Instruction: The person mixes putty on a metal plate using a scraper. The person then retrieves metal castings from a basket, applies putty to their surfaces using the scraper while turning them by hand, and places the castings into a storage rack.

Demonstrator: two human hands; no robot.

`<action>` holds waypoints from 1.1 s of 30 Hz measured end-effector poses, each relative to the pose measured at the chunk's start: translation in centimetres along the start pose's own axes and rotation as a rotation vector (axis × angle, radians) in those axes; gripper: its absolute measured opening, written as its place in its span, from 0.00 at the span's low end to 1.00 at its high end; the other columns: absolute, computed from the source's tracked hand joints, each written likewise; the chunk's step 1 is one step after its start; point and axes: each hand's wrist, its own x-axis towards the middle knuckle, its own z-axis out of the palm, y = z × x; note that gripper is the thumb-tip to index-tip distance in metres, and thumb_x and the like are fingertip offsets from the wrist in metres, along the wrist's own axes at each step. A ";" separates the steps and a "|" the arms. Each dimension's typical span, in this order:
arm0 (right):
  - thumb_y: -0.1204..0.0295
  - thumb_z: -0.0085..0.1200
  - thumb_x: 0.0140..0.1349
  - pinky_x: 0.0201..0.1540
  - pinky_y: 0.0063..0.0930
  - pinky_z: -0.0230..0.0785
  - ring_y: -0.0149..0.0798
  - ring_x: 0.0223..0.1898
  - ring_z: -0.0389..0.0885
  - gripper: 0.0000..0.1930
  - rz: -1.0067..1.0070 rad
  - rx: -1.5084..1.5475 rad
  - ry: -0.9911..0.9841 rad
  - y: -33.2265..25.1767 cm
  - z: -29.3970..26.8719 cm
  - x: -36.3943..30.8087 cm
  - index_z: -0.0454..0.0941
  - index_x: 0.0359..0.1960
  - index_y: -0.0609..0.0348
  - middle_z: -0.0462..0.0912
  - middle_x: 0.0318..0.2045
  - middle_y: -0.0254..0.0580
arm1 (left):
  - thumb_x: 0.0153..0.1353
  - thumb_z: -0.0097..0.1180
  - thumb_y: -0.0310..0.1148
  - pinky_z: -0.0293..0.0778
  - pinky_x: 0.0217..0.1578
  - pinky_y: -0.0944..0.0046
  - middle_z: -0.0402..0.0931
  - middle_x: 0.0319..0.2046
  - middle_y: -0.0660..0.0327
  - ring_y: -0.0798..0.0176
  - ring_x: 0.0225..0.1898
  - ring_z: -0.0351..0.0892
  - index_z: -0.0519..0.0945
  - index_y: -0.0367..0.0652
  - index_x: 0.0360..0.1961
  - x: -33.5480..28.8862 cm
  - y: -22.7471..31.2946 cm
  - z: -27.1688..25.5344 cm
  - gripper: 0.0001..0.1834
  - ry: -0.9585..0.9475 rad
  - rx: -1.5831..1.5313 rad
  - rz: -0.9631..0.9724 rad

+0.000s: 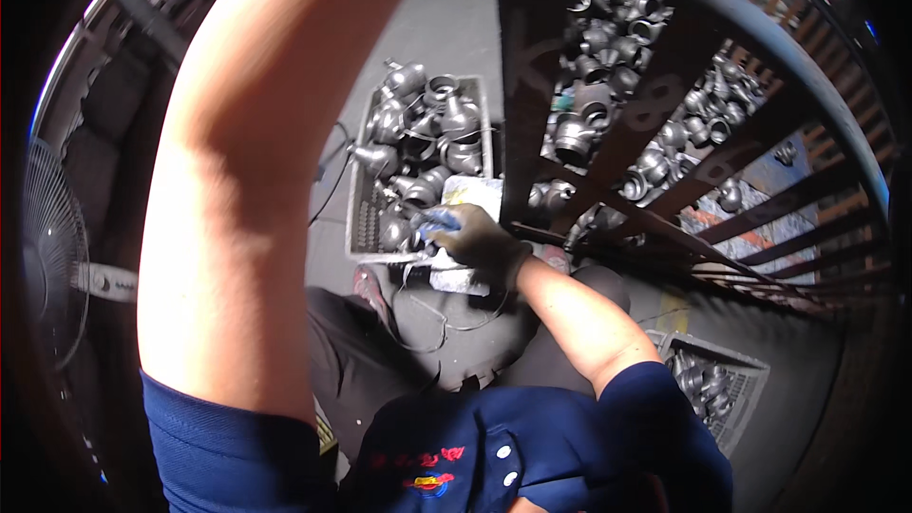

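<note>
The tan-gloved right hand (480,239) grips a small blue thing (440,222). The gray plastic crate (362,214) likely stops shiny, round metal parts (462,118) rolling off. The left hand is hidden; can't tell.

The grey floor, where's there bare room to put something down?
Beyond the far end of the big crate, the floor shows bare between the left arm and the slatted bin. A dimmer bare patch lies right of the small crate. Near the left shoe, a cable loops across. Crowded: both crates and the bin hold many metal parts.
</note>
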 end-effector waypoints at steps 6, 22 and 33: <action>0.70 0.53 0.57 0.35 0.25 0.69 0.30 0.30 0.76 0.14 -0.108 -0.138 -0.003 0.2 -0.3 -0.6 0.78 0.42 0.63 0.80 0.30 0.42 | 0.52 0.64 0.40 0.69 0.48 0.70 0.74 0.49 0.55 0.68 0.46 0.74 0.70 0.41 0.55 -3.3 0.3 -0.5 0.30 0.082 0.055 -0.057; 0.74 0.52 0.59 0.37 0.23 0.70 0.27 0.30 0.79 0.12 0.054 0.113 -0.013 0.1 -0.6 -1.0 0.77 0.44 0.63 0.82 0.30 0.40 | 0.61 0.55 0.35 0.72 0.30 0.71 0.79 0.38 0.57 0.66 0.33 0.79 0.75 0.40 0.48 -27.5 -16.5 -2.6 0.16 0.929 -0.197 -0.655; 0.75 0.54 0.58 0.41 0.22 0.68 0.26 0.35 0.75 0.13 0.266 0.095 0.096 -0.5 0.4 1.1 0.77 0.46 0.62 0.80 0.36 0.37 | 0.56 0.53 0.33 0.72 0.39 0.62 0.80 0.35 0.59 0.65 0.36 0.76 0.78 0.42 0.43 -45.0 -34.8 8.1 0.14 0.364 0.095 -1.214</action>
